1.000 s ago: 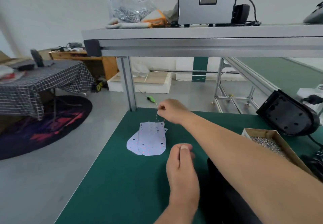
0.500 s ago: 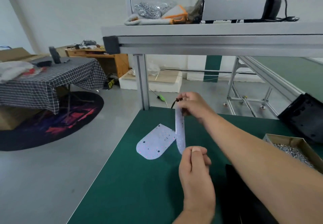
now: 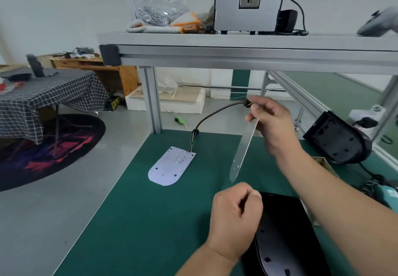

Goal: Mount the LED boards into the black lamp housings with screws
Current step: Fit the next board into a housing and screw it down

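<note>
1. Left hand [image 3: 235, 217]: nearest the camera. Fingers curled into a fist, thumb laid along the forefinger. Nothing can be seen inside the fist. It sits over the left edge of item 2.

2. Black oval plastic lamp housing [image 3: 286, 243]: lies on the green mat surface [image 3: 150, 221], directly under and to the right of the left hand. Small holes show in its face.

3. Right hand [image 3: 273, 124]: raised above the surface, beyond the left hand. Fingertips pinch the top of a thin white round-ended LED board [image 3: 241, 155]. This board hangs edge-on, clear of the surface, with its rounded end just above the left hand. Its outline is blurred.

4. Black cable [image 3: 213, 116]: one end is at the right hand's fingertips. It arcs down and to the left of that hand.

5. Second white LED board [image 3: 171, 166]: lies flat on the surface, left of both hands, dotted face up. The cable's coloured wires join its far corner.

6. Corner of a brown cardboard box [image 3: 321, 160]: just behind the right forearm. Contents hidden.

7. Second black lamp housing [image 3: 338, 142]: tilted, right of the right hand.

8. Aluminium shelf [image 3: 237, 42]: above and beyond both hands. It carries a clear bag of metal parts [image 3: 160, 1] and a grey box-shaped unit [image 3: 247, 8].
</note>
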Demonstrator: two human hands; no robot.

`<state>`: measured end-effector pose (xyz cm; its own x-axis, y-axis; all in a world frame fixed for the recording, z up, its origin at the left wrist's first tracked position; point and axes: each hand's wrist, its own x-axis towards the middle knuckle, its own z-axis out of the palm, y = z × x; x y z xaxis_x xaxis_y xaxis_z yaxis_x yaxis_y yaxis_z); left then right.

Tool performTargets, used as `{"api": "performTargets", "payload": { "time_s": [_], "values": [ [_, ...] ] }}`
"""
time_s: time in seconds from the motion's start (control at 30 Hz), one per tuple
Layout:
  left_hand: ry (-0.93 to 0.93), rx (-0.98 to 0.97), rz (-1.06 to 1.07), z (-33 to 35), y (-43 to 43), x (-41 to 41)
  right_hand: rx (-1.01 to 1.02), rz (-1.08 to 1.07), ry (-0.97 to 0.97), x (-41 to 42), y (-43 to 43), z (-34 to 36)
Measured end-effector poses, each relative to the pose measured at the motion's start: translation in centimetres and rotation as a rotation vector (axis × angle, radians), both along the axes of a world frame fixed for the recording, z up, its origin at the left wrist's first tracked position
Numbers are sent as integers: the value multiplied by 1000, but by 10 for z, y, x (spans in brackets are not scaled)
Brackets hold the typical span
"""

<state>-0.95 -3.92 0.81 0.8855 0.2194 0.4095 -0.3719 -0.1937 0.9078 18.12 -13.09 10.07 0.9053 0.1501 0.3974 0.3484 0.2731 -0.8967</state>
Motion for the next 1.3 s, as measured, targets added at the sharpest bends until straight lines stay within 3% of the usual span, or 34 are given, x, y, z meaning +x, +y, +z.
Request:
{"api": "performTargets", "payload": {
  "time_s": [0.13, 0.27, 0.37, 0.43, 0.57, 0.67, 0.8, 0.93, 1.03, 1.17, 1.3],
  "values": [
    [-224, 198, 175, 6, -3, -3, 84, -144, -68, -22, -22, 3],
    [-498, 451, 430, 22, 1, -2, 2, -253, -152, -62, -32, 5],
    [-407, 625, 601, 31, 12, 1, 30, -232, -143, -98, -38, 3],
    [-370, 640, 553, 30, 17, 0, 87, -179, -101, -121, -44, 0],
    [-468, 522, 324, 30, 26, -5, 273, -102, 165, -145, -64, -3],
    [-490, 494, 290, 34, 25, -9, 376, -131, 445, -139, -77, 3],
    [-498, 429, 210, 37, 16, -15, 244, -86, 582, -120, -73, 6],
    [-437, 167, 23, 46, 2, -29, 197, -3, 701, -100, -71, 3],
    [-205, -130, -157, 49, -2, -36, 81, -58, 635, -94, -75, -7],
    [79, -327, -452, 54, 1, -33, -135, -2, 329, -96, -74, -21],
    [266, -366, -733, 57, 10, -34, 19, -133, 313, -96, -78, -35]
  ]
}}
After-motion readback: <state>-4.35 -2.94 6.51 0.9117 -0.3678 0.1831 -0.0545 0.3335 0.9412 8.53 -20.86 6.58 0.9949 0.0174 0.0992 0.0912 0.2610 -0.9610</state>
